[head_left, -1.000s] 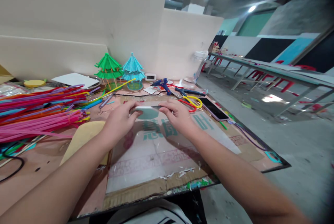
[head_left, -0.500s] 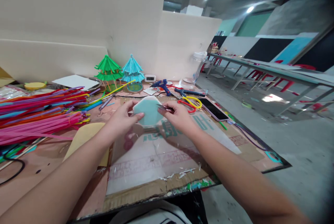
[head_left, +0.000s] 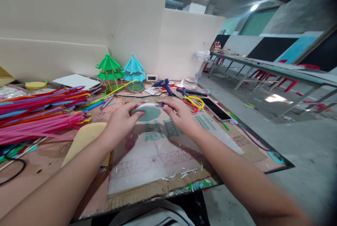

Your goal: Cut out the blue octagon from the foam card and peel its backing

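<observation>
We hold a pale green foam piece (head_left: pixel 147 112) between both hands near the middle of the surface (head_left: pixel 47 162), toward its far edge, tipped nearly flat so we see mostly its underside and thin white rim. The left hand (head_left: pixel 119 122) is closed on its left edge, thumb on the near face and fingers curled behind, which steadies it. The right hand (head_left: pixel 179 115) is pinched together on a thin grey tool (head_left: pixel 158 104) whose tip lies at the piece's top right edge; we judge the left hand's grip keeps the piece from sliding under that tip. What the tool is we cannot tell: most of it is hidden in the fingers. The piece hangs just above a printed sheet (head_left: pixel 163 155) laid over cardboard (head_left: pixel 147 192), likely as a work mat, with white shavings scattered at its near edge. Whether the piece touches the sheet is not clear. Along the left edge lies a heap of coloured straws (head_left: pixel 39 111), cut off by the frame, and a tan paper (head_left: pixel 84 138) just beside the left wrist. Toward the far edge stand a green pagoda (head_left: pixel 109 71) and a blue pagoda (head_left: pixel 134 71), with a glue gun (head_left: pixel 164 86), scissors (head_left: pixel 193 102) and a phone (head_left: pixel 216 109) within reach of the right hand. A black cable (head_left: pixel 13 169) runs off the near left corner.
</observation>
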{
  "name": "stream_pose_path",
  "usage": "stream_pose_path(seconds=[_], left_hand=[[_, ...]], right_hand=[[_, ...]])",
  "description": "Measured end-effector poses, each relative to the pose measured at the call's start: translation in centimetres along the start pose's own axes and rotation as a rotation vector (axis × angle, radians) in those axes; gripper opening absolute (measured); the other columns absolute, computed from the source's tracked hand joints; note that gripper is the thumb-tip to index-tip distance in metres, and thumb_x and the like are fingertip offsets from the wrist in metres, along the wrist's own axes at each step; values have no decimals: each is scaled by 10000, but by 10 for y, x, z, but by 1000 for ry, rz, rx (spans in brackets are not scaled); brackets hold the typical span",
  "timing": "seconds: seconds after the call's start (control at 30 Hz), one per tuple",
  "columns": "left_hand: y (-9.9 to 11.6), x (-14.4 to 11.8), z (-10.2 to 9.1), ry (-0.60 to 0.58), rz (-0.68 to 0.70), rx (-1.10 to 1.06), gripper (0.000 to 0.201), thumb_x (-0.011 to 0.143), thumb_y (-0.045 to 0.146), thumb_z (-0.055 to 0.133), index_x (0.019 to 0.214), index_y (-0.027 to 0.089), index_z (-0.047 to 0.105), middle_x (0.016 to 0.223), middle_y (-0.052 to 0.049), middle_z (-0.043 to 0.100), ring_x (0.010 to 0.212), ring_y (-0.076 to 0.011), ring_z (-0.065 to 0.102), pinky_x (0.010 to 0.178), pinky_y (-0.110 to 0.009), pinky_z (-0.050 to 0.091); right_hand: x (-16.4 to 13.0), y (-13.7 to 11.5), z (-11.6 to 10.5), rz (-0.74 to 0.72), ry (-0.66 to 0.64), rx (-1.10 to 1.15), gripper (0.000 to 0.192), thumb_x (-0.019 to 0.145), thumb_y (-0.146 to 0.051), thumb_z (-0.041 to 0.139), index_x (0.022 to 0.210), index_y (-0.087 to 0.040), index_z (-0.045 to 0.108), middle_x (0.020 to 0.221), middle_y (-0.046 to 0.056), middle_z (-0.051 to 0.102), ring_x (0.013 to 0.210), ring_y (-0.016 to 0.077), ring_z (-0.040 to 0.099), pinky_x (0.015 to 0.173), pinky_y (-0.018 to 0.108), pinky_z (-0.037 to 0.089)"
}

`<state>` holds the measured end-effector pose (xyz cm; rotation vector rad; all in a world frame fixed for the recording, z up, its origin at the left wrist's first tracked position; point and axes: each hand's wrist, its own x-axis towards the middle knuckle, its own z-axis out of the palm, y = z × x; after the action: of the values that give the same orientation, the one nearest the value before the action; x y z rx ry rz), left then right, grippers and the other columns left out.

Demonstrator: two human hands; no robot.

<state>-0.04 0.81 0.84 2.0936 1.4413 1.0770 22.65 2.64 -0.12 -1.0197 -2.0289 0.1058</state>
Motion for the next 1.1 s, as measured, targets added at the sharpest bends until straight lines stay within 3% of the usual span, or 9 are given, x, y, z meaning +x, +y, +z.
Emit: stream_pose_path(seconds=[0.33, 0.77, 1.1], left_hand=[[-6, -2, 2, 54, 142, 149, 244, 863, 252, 556, 1044, 224, 718, 993, -43, 747, 905, -230, 651, 775, -300, 470], [-6, -2, 4, 70, 141, 171, 255, 860, 259, 564, 1058, 222, 721, 993, -39, 753, 919, -226, 660, 803, -297, 490], [-8, -1, 2, 50, 144, 139, 249, 867, 243, 563, 1067, 222, 710, 1032, -34, 750, 918, -219, 667, 777, -299, 481]], right_hand=[[-2, -2, 2, 3, -68, -36, 274, 948, -384, 518, 1095, -238, 698, 876, 56, 671, 832, 203, 597, 755, 340, 467], [-3, 0, 10, 25, -23, 64, 262, 947, -364, 529, 1049, -220, 723, 732, 25, 590, 743, 182, 565, 681, 309, 438], [-2, 1, 9, 65, 3, 66, 265, 927, -344, 563, 1060, -175, 717, 840, 64, 673, 797, 194, 594, 720, 329, 458]])
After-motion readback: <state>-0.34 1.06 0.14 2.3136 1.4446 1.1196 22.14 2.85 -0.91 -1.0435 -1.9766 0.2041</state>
